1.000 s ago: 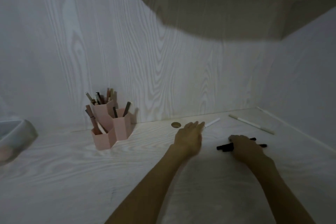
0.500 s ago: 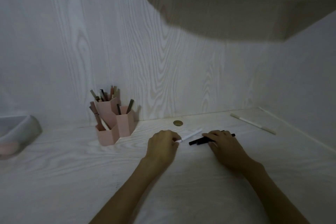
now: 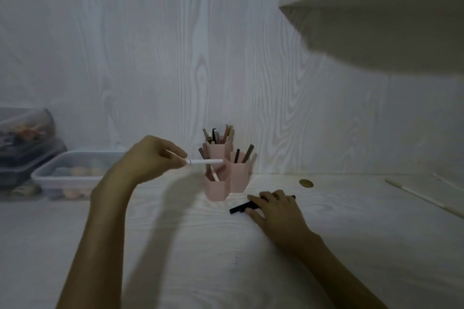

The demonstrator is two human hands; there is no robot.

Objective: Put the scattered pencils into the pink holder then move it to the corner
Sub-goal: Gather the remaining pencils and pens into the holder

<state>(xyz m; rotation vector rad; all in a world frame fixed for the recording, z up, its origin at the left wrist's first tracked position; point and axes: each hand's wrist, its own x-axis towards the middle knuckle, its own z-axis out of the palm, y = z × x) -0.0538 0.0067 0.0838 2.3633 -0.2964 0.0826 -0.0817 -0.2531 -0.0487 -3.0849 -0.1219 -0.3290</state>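
Holder (image 3: 227,178) stands on table (image 3: 226,271) against the back wall, trays (image 3: 65,174) left, coin (image 3: 305,183) right, marker (image 3: 244,207) before it.

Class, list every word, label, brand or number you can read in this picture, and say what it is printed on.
None can be read.
White pen in the left hand: a dark ring near the fingers, no lettering visible.
Black markers under the right hand: too dark and blurred to tell.
Pink holder: plain.
Clear plastic containers: no legible label.

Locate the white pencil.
Head view, centre: the white pencil is held in the air by the left hand, its tip over the pink holder.
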